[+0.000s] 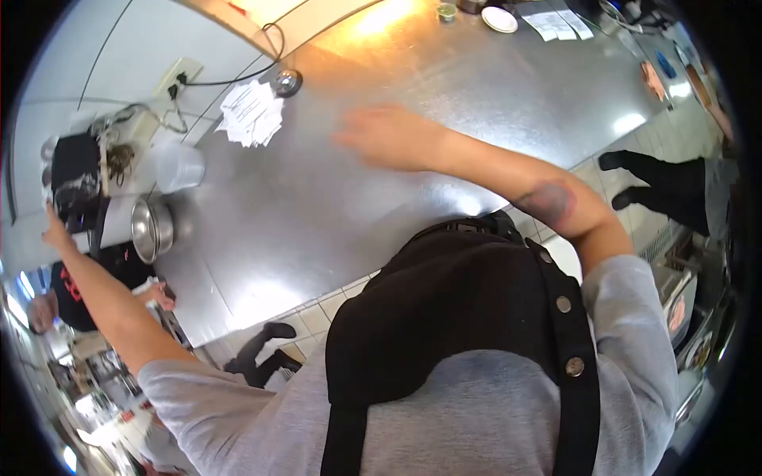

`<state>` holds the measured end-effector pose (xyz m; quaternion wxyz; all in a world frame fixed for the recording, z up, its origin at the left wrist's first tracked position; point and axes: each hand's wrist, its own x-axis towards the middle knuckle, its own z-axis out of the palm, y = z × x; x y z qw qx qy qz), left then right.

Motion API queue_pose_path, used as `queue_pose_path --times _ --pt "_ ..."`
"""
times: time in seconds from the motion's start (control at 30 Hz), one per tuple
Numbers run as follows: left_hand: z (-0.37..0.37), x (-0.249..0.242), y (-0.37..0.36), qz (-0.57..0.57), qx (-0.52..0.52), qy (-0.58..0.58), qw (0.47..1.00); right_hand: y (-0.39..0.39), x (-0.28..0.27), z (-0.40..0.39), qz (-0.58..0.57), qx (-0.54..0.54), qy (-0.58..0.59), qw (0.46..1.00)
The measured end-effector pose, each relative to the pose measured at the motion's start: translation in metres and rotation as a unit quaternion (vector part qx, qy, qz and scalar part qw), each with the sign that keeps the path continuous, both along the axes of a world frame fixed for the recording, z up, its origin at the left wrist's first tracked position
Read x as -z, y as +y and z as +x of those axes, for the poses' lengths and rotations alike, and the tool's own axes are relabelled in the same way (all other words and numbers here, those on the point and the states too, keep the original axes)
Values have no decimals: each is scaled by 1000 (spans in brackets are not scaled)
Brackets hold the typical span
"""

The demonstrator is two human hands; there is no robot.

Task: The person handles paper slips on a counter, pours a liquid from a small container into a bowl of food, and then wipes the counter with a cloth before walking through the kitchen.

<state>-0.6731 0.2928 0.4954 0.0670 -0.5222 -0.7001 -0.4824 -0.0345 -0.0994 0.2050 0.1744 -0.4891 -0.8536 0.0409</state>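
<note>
My left hand reaches out to the far left, arm nearly straight. Its index finger is stretched up and the thumb stands apart, so it looks open. The fingertip is right at the edge of a black box-like thing with clear plastic wrap on its front. Over the middle of the steel table is my right hand, bent across my body. Motion smears its fingers. Left of it lies a pile of white paper slips beside a small round metal bell.
Metal bowls and a clear plastic tub stand at the table's left end. A black cord runs from a wall outlet. White papers and a white dish lie at the far edge. Other people stand left and right.
</note>
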Motion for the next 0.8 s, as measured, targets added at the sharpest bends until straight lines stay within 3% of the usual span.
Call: queue_pose_path --times 0.03,0.1,0.13,0.2,0.23,0.3,0.33,0.37,0.43,0.47,0.5,0.57,0.63,0.8 --pt "40 -5 -9 25 33 -142 989 -27 35 32 -144 103 -82 981" --pt "36 -24 13 -129 135 -171 967 -91 66 77 -343 275 -143 887" --pt "35 -25 29 -136 136 -170 966 -129 81 91 -338 317 -93 881" --pt "23 -29 57 -135 -51 -139 980 -184 99 100 -270 371 -74 885" --pt "16 -38 68 -141 -58 -136 979 -198 93 96 -293 395 -79 867" --pt "3 -60 81 -145 -85 132 977 -211 102 84 -289 431 -85 850" --pt "-6 -61 81 -147 -96 264 948 -205 102 81 -295 422 -88 853" --pt "-12 -54 76 -155 -103 266 946 -198 101 75 -311 441 -92 837" --pt "-27 -37 60 121 -71 163 977 -189 98 73 -330 450 -103 823" --pt "-60 -32 65 114 -80 165 976 -185 93 77 -343 434 -94 828" --pt "-33 -12 29 127 -77 167 975 -181 89 81 -355 419 -86 831" --pt "117 31 -95 159 -68 170 970 -177 81 92 -369 388 -99 839" --pt "182 50 -150 196 -54 171 964 -172 78 103 -379 362 -109 845" --pt "203 67 -199 287 -15 182 940 -176 87 127 -383 324 -26 865"
